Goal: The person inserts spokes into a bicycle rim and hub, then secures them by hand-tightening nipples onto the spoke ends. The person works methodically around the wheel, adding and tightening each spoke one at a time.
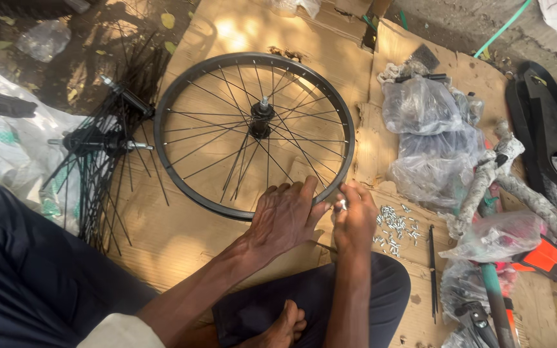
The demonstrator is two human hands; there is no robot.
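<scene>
A black bicycle wheel rim (182, 84) with thin spokes and a centre hub (260, 117) lies flat on brown cardboard (182, 238). My left hand (285, 216) rests palm down on the rim's near edge, fingers spread over the spokes. My right hand (354, 219) is just outside the rim at its near right, fingers pinched on a small silver spoke nipple (343, 205). A pile of silver spoke nipples (394, 229) lies on the cardboard right beside that hand.
Two hubs with loose black spokes (107, 154) lie left of the rim. Clear plastic bags (423, 138) and wrapped bicycle frame parts (504, 187) crowd the right. A loose spoke (432, 270) lies near my knee. A black part (546, 125) sits far right.
</scene>
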